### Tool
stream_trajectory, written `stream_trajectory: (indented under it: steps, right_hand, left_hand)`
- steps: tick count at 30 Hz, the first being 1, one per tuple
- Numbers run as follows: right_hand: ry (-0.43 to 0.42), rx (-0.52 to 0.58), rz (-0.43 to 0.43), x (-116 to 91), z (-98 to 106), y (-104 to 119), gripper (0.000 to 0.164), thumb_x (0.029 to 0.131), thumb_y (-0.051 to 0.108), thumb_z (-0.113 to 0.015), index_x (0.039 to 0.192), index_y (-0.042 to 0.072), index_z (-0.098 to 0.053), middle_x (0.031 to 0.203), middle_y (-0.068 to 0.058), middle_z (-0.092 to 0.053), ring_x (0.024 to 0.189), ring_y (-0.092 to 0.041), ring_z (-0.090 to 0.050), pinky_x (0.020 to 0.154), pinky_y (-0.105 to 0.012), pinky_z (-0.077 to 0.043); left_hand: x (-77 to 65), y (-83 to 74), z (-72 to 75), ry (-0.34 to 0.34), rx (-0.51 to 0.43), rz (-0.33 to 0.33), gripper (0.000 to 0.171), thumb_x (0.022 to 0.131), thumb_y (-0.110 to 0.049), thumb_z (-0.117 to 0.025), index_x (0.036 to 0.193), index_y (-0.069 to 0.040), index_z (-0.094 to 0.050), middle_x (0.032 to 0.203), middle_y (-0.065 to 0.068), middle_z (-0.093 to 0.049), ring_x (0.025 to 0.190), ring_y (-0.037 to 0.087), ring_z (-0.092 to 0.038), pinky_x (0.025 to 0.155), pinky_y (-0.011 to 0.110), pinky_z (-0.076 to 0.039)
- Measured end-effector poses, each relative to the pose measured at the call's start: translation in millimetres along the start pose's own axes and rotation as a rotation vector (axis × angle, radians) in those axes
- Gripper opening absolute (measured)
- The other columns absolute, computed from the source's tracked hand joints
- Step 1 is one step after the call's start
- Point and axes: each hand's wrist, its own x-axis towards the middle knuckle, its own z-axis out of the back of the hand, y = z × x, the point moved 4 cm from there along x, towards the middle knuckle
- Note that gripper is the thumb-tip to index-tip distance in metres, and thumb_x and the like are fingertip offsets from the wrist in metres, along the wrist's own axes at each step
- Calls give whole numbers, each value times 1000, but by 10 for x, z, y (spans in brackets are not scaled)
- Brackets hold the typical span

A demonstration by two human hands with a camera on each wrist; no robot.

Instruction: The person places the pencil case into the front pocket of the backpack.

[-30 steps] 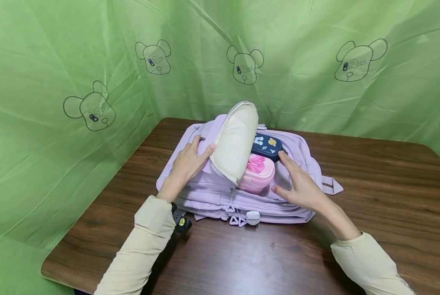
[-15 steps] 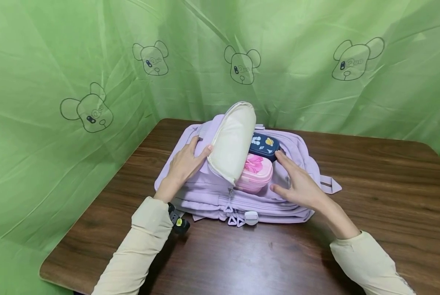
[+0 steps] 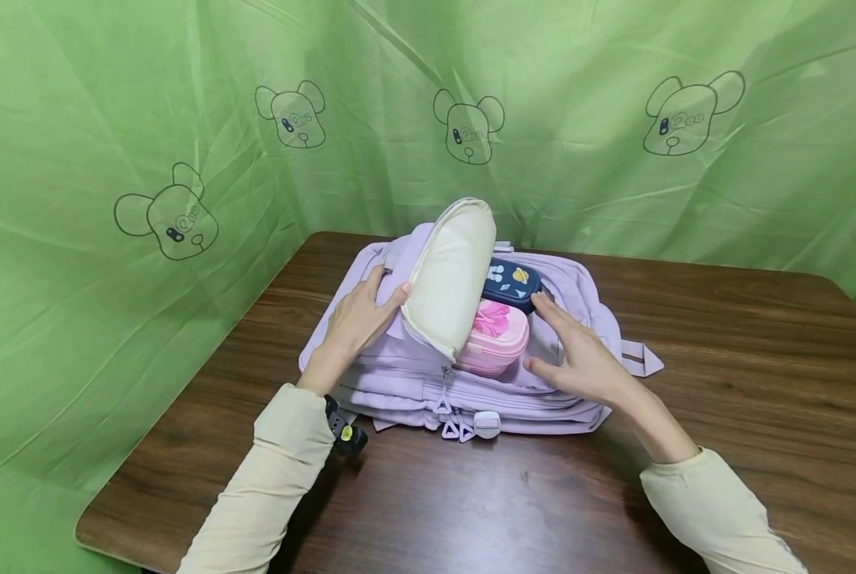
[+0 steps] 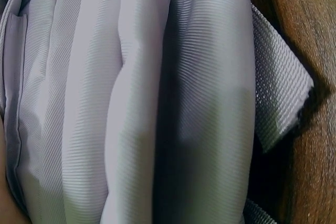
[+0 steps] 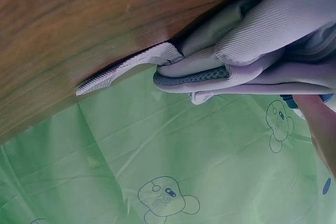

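Note:
A lavender backpack [image 3: 371, 375] lies flat on the wooden table, its front pocket unzipped. The pocket's flap [image 3: 451, 275] is folded up to the left, cream lining showing. My left hand [image 3: 359, 319] rests on the flap's outer side, fingers spread, thumb at its edge. Inside the pocket sit a pink pencil case [image 3: 496, 339] with a flower print and a navy pencil case [image 3: 516, 285] with space motifs; the flap hides their left ends. My right hand [image 3: 582, 355] is at the pocket's right side, fingers extended, index fingertip at the navy case's right end, thumb near the pink case.
Zipper pulls [image 3: 449, 429] and a pale buckle [image 3: 487, 424] hang at the bag's near side. A strap end [image 3: 642, 359] sticks out to the right on the table [image 3: 744, 383]. Green curtain [image 3: 571, 191] hangs behind and at the left. Something black [image 3: 345, 434] is strapped to my left wrist.
The head view has shifted slightly, so everything sits a little further left. My hands, the flap and both pencil cases keep nearly the same places relative to one another.

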Motion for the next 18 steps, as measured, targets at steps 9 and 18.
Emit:
stream_trajectory:
  steps: [9,18]
  right_hand:
    - [-8,-12,-2,9,10,51,86,79,21,-71,146,1,-23,151,-18,-20,136,-36,-20,106,-53,-19]
    - [2,-26,2,14,-16,77,89,78,21,-72,147,0,-21,151,-18,-16,136,-37,-19,105,-56,-18]
  left_hand:
    - [11,-2,-1,-6,-2,-19,78,86,-71,-32,144,-19,-29,136,17,-46,111,43,-51,84,53,-42]
    - [5,-10,0,-4,-5,-20,77,88,-69,-34,145,-17,-28,137,19,-45,113,43,-49,87,53,-40]
